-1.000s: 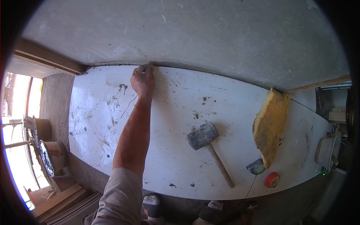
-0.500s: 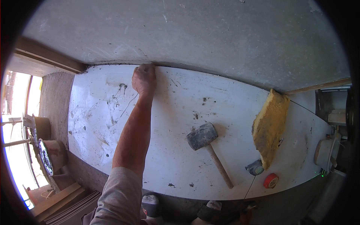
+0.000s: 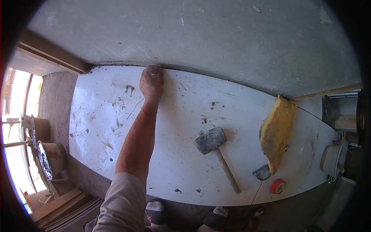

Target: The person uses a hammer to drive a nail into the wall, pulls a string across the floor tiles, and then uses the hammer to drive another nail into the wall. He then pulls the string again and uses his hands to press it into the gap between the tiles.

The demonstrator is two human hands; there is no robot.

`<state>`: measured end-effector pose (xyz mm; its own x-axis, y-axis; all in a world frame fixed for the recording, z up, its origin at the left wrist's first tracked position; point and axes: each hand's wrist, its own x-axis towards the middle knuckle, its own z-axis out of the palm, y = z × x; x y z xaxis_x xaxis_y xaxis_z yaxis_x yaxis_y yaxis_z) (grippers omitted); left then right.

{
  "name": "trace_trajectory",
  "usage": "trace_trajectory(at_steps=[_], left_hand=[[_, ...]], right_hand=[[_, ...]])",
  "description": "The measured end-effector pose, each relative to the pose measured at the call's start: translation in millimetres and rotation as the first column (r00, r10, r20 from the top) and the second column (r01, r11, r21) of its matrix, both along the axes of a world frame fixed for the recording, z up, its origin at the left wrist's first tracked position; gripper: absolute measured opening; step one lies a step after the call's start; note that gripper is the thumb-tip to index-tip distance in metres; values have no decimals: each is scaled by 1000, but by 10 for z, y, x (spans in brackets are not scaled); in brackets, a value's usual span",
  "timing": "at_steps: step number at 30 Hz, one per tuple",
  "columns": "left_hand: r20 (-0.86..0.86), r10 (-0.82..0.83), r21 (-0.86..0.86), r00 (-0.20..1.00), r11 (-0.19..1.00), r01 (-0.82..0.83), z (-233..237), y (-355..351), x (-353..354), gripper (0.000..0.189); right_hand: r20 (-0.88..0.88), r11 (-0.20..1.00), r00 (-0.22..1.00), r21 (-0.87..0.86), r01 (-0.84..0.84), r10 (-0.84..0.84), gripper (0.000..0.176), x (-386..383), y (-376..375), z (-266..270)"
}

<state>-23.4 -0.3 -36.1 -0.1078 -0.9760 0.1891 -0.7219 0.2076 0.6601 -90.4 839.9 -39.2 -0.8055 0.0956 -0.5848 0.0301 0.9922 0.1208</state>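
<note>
My left hand point(image 3: 152, 82) reaches across a dirty white board point(image 3: 174, 116) to its far edge, where the board meets a grey wall point(image 3: 216, 42). Its fingers are closed in a fist against that seam. Whatever they may hold is hidden. Right of the forearm a rubber mallet point(image 3: 211, 140) with a wooden handle lies on the board, its head toward the wall. I do not make out my right hand.
Farther right lie yellow foam point(image 3: 277, 133), a small dark round tool point(image 3: 262, 173) and a red tape measure point(image 3: 277, 186). Buckets point(image 3: 54, 159) stand at the left, a pale tub point(image 3: 331, 159) at the right. A wooden beam point(image 3: 54, 52) meets the board's far left corner.
The view has shifted slightly. My left hand stays closed at the board's far edge, with its wrist turned a little. The mallet and other things lie as before.
</note>
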Motion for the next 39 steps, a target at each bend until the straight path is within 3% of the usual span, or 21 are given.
trace_trajectory(at_steps=[7,9,14,18,21,24,26,29,30,34,36,38,39], left_hand=[[53,48,-77,997,996,-44,56,67,-67,16],[92,77,-6,993,997,-77,93,67,-88,24],[96,85,18,992,996,-88,91,55,-95,24],[73,95,-37,993,995,-93,47,56,-92,16],[2,106,-5,994,994,-106,75,64,-82,15],[20,68,-20,997,998,-67,37,70,-71,13],[19,69,-32,997,997,-69,33,84,-77,13],[25,73,-60,997,996,-71,45,85,-78,13],[31,72,-65,997,995,-70,36,99,-76,14],[-3,73,-87,997,994,-73,17,111,-68,14],[-10,75,-85,997,994,-75,30,115,-76,15],[-12,80,-83,997,993,-80,24,114,-70,15],[-15,67,-88,998,994,-68,26,119,-72,15]], right_hand=[[-23,1000,999,-1,25,-25,52,-26,-44,83],[-28,999,999,-3,33,-33,51,-46,-76,129],[-60,994,993,-13,105,-105,51,-128,-206,356],[-117,950,943,-80,303,-311,50,-298,-450,797],[-183,834,817,-207,511,-546,50,-556,-872,1331],[-195,771,772,-385,507,-605,49,-880,-1442,1884],[-248,837,926,-535,114,-285,50,-1315,-1444,1928],[-180,629,984,-764,-145,7,38,-1237,-3168,2473],[-148,537,980,-821,-196,133,35,-1222,-3579,2581],[-56,558,878,-753,-350,475,20,-1325,-4571,2402],[-54,416,854,-856,-307,518,24,-1139,-5077,2080],[22,409,838,-880,-243,545,29,-921,-5580,1980],[-27,339,821,-903,-265,571,32,-841,-5789,1875]])
